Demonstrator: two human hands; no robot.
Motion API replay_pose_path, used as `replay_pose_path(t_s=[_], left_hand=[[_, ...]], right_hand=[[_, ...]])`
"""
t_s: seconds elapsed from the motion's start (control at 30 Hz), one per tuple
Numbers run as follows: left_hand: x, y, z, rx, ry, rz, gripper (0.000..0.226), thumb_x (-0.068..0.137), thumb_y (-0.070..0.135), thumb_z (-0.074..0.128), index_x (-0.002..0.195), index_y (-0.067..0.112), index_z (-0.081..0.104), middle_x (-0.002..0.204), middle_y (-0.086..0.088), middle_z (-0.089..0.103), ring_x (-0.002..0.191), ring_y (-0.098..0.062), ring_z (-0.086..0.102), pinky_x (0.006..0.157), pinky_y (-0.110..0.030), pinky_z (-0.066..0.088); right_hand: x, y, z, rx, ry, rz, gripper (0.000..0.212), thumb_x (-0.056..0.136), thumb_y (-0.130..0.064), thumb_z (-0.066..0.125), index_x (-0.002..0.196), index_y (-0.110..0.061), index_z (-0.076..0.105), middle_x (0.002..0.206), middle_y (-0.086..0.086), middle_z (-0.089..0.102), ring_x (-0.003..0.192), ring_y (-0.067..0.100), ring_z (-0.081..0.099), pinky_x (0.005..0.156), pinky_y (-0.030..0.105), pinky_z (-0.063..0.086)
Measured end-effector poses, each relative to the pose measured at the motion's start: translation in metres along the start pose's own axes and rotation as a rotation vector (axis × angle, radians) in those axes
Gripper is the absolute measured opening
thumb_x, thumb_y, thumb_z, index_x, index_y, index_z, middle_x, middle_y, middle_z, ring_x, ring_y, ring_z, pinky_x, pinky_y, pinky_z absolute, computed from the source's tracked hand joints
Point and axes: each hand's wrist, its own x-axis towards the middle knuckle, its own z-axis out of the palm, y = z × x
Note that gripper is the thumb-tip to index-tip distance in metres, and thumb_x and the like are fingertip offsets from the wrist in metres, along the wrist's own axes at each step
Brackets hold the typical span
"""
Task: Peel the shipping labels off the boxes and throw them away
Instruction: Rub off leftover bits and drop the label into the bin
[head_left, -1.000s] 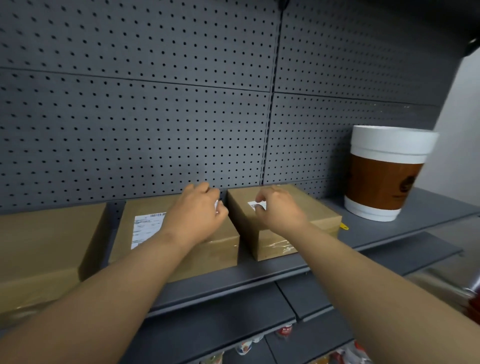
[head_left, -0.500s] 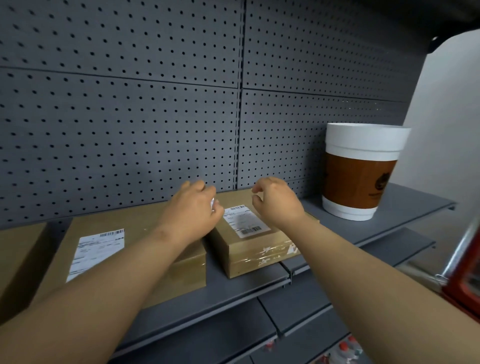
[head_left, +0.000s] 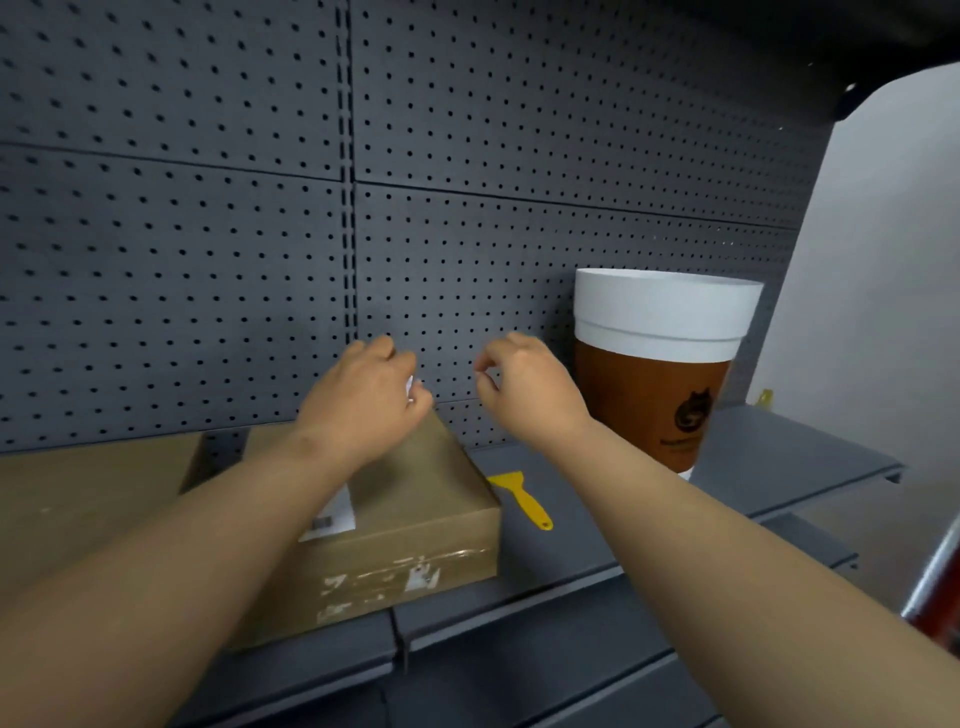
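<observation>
Both hands now lifted off the box (head_left: 410, 499), above its 12 o'clock edge. Left hand (head_left: 363, 400) curled shut on a white scrap (head_left: 410, 388), likely peeled paper; right hand (head_left: 524, 384) pinched, apparently on nothing. Shipping label (head_left: 335, 512) still stuck on top, half hidden under the left forearm. Grey shelf (head_left: 571, 540), pegboard (head_left: 208, 234) behind; yellow scraper (head_left: 522, 499) at 3 o'clock of the box, big cup (head_left: 654, 364) beyond.

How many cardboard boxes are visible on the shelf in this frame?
2. One brown cardboard box sits mid-shelf under the left forearm, still labelled; a second brown box lies at the left edge, partly cut off. More may sit out of frame.
</observation>
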Motion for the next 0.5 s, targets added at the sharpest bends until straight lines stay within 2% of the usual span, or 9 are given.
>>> replay_pose_path(t_s=[0.3,0.5], left_hand=[[0.089,0.122,0.034,-0.073,0.104,-0.020,0.025,0.089,0.025,0.040,0.089,0.004,0.054,0.087,-0.008,0.043,0.089,-0.025,0.042,0.070,-0.034,0.039],[0.148,0.181,0.031,-0.125,0.140,0.000,0.027,0.091,0.026,0.037,0.087,0.004,0.052,0.091,-0.016,0.053,0.089,-0.028,0.046,0.069,-0.031,0.033]], right_hand=[[0.025,0.119,-0.076,0.027,0.127,-0.114,0.019,0.089,-0.018,0.051,0.099,-0.007,0.064,0.104,0.011,0.060,0.103,0.025,0.050,0.080,0.031,0.041],[0.045,0.182,-0.112,0.057,0.228,-0.026,0.019,0.089,-0.020,0.050,0.100,-0.011,0.063,0.108,0.007,0.060,0.107,0.023,0.050,0.081,0.028,0.038]])
